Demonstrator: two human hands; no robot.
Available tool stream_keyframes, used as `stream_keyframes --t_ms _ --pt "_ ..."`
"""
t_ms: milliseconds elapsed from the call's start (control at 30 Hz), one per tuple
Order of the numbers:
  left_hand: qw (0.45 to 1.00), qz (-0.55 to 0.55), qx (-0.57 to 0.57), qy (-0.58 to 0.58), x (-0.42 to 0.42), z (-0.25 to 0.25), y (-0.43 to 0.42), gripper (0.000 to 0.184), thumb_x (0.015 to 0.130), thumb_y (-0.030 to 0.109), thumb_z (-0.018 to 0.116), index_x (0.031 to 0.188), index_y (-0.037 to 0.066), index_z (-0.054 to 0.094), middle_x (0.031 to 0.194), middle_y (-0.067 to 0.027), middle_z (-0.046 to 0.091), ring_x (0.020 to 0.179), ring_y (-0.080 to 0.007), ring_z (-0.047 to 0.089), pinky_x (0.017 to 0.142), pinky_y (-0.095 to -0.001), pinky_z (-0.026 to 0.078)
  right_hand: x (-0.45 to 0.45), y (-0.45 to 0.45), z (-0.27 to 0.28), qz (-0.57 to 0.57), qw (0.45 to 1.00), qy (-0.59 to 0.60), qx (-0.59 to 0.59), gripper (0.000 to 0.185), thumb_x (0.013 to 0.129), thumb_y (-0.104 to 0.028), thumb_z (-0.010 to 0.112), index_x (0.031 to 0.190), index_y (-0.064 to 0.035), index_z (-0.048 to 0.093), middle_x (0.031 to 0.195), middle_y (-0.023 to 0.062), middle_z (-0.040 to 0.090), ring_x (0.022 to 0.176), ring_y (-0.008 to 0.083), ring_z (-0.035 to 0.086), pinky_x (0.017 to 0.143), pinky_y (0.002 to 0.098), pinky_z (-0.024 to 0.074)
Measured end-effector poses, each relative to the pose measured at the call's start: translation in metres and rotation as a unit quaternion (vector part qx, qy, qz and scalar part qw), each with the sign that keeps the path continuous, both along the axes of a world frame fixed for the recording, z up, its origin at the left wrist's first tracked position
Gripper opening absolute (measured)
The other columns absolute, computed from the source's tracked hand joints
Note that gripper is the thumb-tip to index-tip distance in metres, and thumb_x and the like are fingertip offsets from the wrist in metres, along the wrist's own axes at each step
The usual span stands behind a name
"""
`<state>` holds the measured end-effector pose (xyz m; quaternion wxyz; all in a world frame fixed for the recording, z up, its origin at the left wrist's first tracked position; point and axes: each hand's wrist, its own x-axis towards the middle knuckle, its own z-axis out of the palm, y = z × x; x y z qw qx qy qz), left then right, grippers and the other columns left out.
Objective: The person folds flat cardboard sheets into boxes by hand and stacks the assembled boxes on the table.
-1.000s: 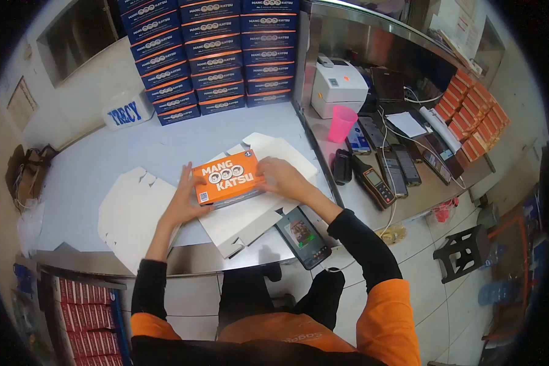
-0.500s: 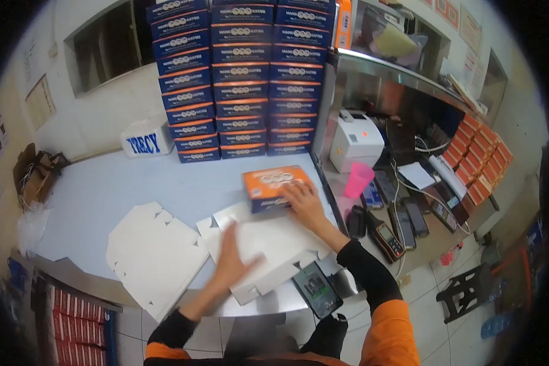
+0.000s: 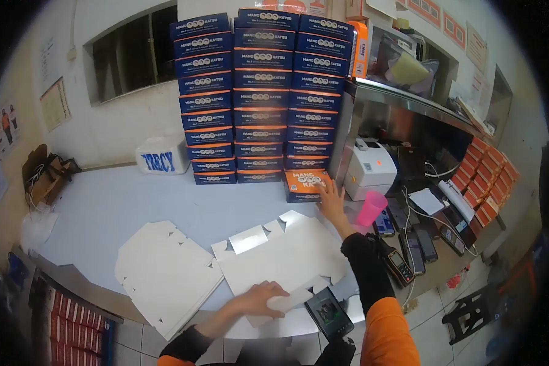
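My right hand reaches forward with fingers spread, its fingertips at the right side of a closed orange and navy box. That box sits on the table against the foot of the right-hand stack. Nearer to me, my left hand is low over the front edge of a flat white cardboard blank, fingers apart and slightly bent; whether it presses on the card I cannot tell. More white blanks lie in a pile to the left. A phone with a lit screen rests beside the blank's near right corner.
Three tall stacks of navy boxes stand at the back of the table. A white block lettered in blue is left of them. To the right are a white label printer, a pink cup, several phones, cables and orange boxes.
The orange and navy box has moved away from over the blank to the foot of the right stack with my right hand. My left hand has come down to the blank's front edge.
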<state>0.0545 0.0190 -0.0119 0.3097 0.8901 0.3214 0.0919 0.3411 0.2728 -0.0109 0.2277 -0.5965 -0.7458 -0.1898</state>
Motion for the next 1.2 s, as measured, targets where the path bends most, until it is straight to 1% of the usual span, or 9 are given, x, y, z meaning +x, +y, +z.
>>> stream_keyframes --t_ms 233,333,467,633,700,900,967,1067,1200 --pt "0.977 -0.052 -0.165 -0.123 -0.017 -0.013 0.027 0.031 0.086 0.025 0.062 0.112 0.008 0.062 0.1 -0.0102 0.06 0.092 -0.0187 0.055 0.081 -0.0326 0.044 -0.017 -0.143 0.082 0.119 0.983 0.133 0.048 0.049 0.076 -0.015 0.069 0.121 -0.0125 0.049 0.131 0.0117 0.044 0.127 0.0328 0.038 0.102 0.0561 0.0285" --pt "0.977 0.123 -0.108 -0.138 -0.003 -0.011 0.014 0.025 0.091 0.021 0.056 0.086 -0.003 0.061 0.057 -0.0093 0.05 0.056 -0.012 0.04 0.053 -0.0305 0.037 -0.031 -0.217 0.09 0.298 0.93 0.215 0.02 0.03 0.076 -0.009 0.067 0.105 -0.0096 0.058 0.105 0.0103 0.059 0.103 0.0295 0.055 0.089 0.0404 0.0415" --pt "0.929 0.264 -0.054 -0.255 0.004 -0.001 0.004 0.024 0.093 0.018 0.054 0.084 -0.003 0.06 0.057 -0.0085 0.048 0.056 -0.0108 0.04 0.051 -0.0299 0.036 -0.045 -0.289 0.08 0.365 0.899 0.222 -0.094 0.016 0.078 -0.008 0.065 0.093 -0.0067 0.063 0.084 0.0054 0.065 0.075 0.0242 0.063 0.067 0.0349 0.0482" --pt "0.905 0.311 0.046 -0.286 -0.007 0.062 -0.021 0.021 0.092 0.015 0.054 0.085 -0.004 0.058 0.059 -0.0089 0.049 0.055 -0.011 0.04 0.05 -0.0283 0.034 -0.058 -0.304 0.068 0.316 0.868 0.331 -0.194 0.024 0.084 -0.008 0.06 0.108 -0.0035 0.059 0.109 0.0095 0.061 0.082 0.02 0.065 0.069 0.03 0.0508" --pt "0.913 0.28 0.121 -0.272 -0.013 0.077 -0.032 0.016 0.091 0.011 0.055 0.088 -0.004 0.058 0.064 -0.0115 0.052 0.054 -0.0167 0.044 0.051 -0.0297 0.036 -0.069 -0.29 0.074 0.298 0.796 0.524 -0.054 0.034 0.085 -0.007 0.06 0.118 -0.003 0.053 0.127 0.0115 0.051 0.089 0.0172 0.063 0.073 0.0289 0.0511" --pt "0.919 0.2 0.27 -0.208 -0.018 0.111 -0.075 0.009 0.088 0.005 0.056 0.091 -0.003 0.058 0.074 -0.0154 0.054 0.059 -0.0288 0.049 0.055 -0.0323 0.04 -0.08 -0.261 0.111 0.371 0.822 0.424 -0.084 0.037 0.084 -0.009 0.064 0.119 -0.0037 0.051 0.113 0.0091 0.053 0.079 0.0149 0.059 0.067 0.0256 0.0477" --pt "0.912 0.253 0.21 -0.246 -0.023 0.107 -0.083 0.013 0.091 0.009 0.055 0.089 -0.003 0.058 0.07 -0.008 0.055 0.058 -0.019 0.05 0.056 -0.0285 0.039 -0.085 -0.258 0.112 0.404 0.779 0.471 -0.091 0.037 0.079 -0.01 0.071 0.112 -0.0044 0.055 0.098 0.0055 0.055 0.07 0.0125 0.054 0.062 0.0241 0.0445" --pt "0.904 0.286 -0.09 -0.305 -0.039 0.104 -0.087 0.029 0.097 0.021 0.05 0.084 -0.003 0.06 0.069 0.0064 0.05 0.067 -0.0017 0.041 0.058 -0.0208 0.036 -0.085 -0.277 0.128 0.523 0.757 0.374 -0.113 0.036 0.069 -0.011 0.08 0.097 -0.0042 0.058 0.087 0.003 0.054 0.062 0.0086 0.046 0.056 0.0229 0.0396" --pt "0.885 0.295 -0.134 -0.334 -0.044 0.094 -0.092 0.028 0.096 0.021 0.05 0.085 -0.003 0.06 0.068 0.0043 0.052 0.065 -0.0025 0.042 0.058 -0.0198 0.037 -0.089 -0.291 0.138 0.416 0.79 0.443 -0.081 0.033 0.07 -0.013 0.079 0.095 -0.0051 0.059 0.085 0.0013 0.053 0.056 0.0072 0.044 0.051 0.0215 0.0371"
